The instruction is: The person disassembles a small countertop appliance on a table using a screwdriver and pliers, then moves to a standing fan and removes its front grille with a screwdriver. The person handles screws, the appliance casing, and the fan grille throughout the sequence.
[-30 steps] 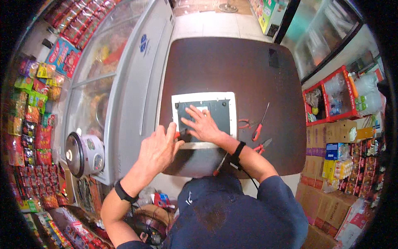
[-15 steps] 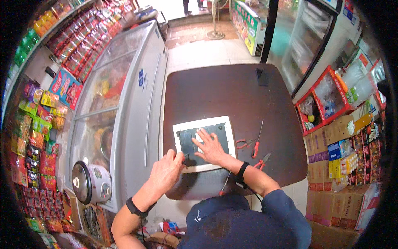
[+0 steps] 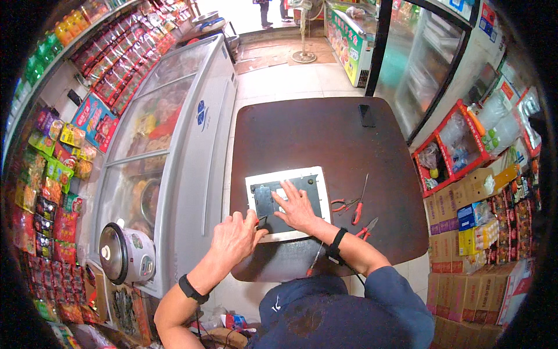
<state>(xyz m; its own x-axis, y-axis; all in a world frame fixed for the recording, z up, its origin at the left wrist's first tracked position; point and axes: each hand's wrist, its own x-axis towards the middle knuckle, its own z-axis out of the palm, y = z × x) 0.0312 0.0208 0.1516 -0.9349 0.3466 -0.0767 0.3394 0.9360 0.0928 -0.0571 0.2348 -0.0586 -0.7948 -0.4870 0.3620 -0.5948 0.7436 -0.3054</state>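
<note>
A flat white-edged device (image 3: 318, 200) with a dark grey panel lies on the brown table, close to me. My right hand (image 3: 297, 208) rests on that panel, fingers spread and flat. At the device's near left corner, my left hand (image 3: 235, 237) is closed, its thumb toward the panel. A small tool with a bit of red handle (image 3: 256, 221) and a dark tip shows at its fingers; most of it is hidden. Right of the device lie red-handled pliers (image 3: 366, 228), a second small pair of pliers (image 3: 343, 205) and a red screwdriver (image 3: 357, 213). Another long screwdriver (image 3: 314, 260) lies by the near edge.
The brown table (image 3: 302, 134) carries a black phone (image 3: 366, 115) at its far right. A glass-topped chest freezer (image 3: 195, 157) runs along the left, with a rice cooker (image 3: 136, 256) on its near end. Cardboard boxes (image 3: 465, 296) and a red rack (image 3: 442, 157) line the right.
My left hand's fingers have shifted slightly, and more of the red-handled tool shows. My right hand stays flat on the panel. The whole view has tilted a little.
</note>
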